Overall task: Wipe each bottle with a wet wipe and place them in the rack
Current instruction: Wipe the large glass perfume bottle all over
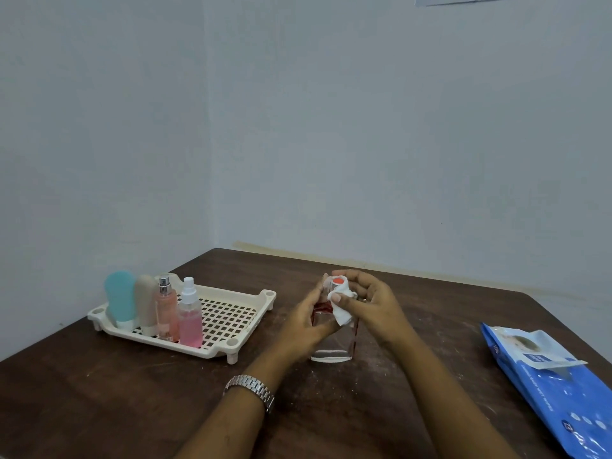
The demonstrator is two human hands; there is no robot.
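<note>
A clear glass bottle (334,346) with red trim and a red-topped cap stands upright on the table's middle. My left hand (306,321) grips its left side. My right hand (371,301) pinches a white wet wipe (341,313) against the bottle's neck and upper front. To the left, a cream perforated rack (231,313) holds several upright bottles along its near-left edge: a teal tube (120,298), a beige tube (145,303), a peach spray bottle (166,308) and a pink spray bottle (190,318).
A blue pack of wet wipes (549,382) lies at the table's right edge, its flap lifted. The dark wooden table (99,392) sits in a corner, with walls behind and to the left. A metal watch is on my left wrist.
</note>
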